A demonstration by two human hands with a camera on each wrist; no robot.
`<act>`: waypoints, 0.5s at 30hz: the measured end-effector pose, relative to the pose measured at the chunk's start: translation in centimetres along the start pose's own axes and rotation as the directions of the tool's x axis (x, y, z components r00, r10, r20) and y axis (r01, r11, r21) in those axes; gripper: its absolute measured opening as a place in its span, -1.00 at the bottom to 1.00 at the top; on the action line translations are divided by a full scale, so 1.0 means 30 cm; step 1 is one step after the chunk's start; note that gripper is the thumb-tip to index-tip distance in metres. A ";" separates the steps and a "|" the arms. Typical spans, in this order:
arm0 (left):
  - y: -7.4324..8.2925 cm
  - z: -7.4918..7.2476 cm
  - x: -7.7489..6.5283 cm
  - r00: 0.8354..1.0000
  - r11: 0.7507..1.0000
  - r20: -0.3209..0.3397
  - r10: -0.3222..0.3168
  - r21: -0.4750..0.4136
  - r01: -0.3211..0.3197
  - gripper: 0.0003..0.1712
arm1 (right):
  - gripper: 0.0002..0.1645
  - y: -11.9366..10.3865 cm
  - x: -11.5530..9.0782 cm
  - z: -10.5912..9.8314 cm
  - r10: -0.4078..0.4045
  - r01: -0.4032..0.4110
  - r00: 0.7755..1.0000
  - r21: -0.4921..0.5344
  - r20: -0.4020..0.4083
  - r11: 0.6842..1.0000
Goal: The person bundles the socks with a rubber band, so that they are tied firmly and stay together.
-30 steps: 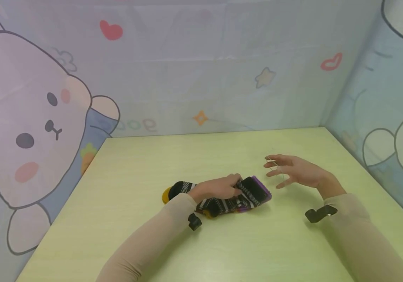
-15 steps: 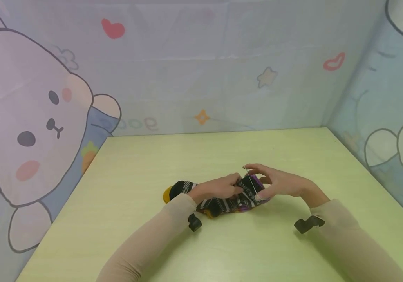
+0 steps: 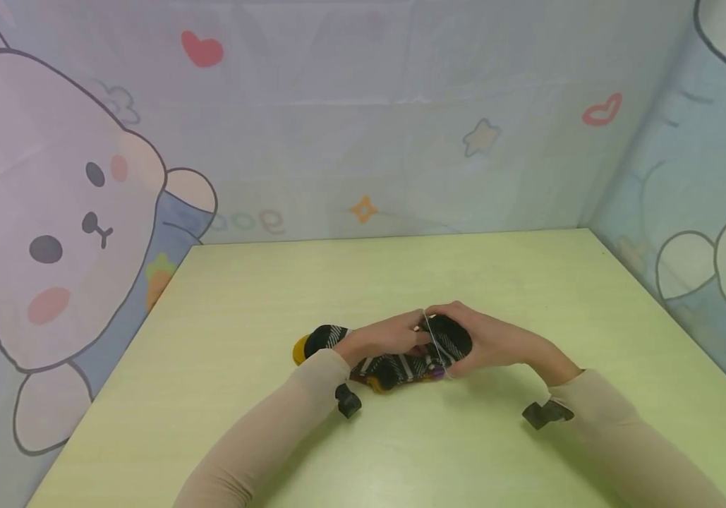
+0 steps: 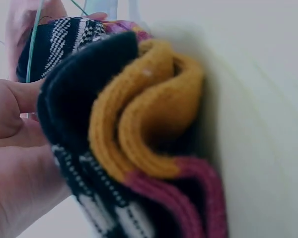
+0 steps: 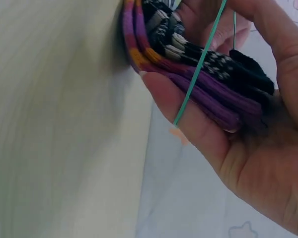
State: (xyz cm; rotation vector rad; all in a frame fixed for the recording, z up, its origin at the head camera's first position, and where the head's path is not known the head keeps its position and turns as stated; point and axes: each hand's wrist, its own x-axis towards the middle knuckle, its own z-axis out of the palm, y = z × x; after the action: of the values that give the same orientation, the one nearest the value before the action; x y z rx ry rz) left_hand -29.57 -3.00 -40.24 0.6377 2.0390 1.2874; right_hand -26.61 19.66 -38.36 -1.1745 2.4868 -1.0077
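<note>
Dark patterned socks point(image 3: 326, 340), layered together, lie on the table with yellow toes at the left. My left hand point(image 3: 388, 335) grips them around the middle. At the cuff end, my right hand point(image 3: 496, 340) curves its thumb and fingers around the socks and holds a thin rubber band point(image 3: 434, 339) stretched between them. The right wrist view shows the band, green there point(image 5: 201, 64), crossing over the purple cuff edges point(image 5: 208, 101), with the cuff inside the palm. Folded yellow heels point(image 4: 159, 109) fill the left wrist view, beside the left fingers.
The pale yellow-green table point(image 3: 261, 289) extends around the hands. Behind it hangs a cartoon-printed cloth point(image 3: 337, 127), which also covers both sides. A black wrist camera point(image 3: 547, 414) sits at the right cuff, another black camera point(image 3: 348, 401) at the left.
My right hand has come in from the right, its stretched band passing over the cuff end of the socks. The left hand keeps its grip almost unmoved.
</note>
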 end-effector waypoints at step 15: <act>-0.011 0.001 0.014 0.998 0.998 -0.044 0.042 0.052 -0.039 -0.47 | 0.04 0.014 0.034 0.039 0.079 -0.088 0.993 -0.102 -0.090 0.991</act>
State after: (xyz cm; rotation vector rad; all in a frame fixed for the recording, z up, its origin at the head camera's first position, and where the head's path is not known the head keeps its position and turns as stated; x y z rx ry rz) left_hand -29.84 -2.82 -40.64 0.6824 2.1113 1.2869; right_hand -27.00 18.52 -39.43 -1.0662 2.6622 -0.9338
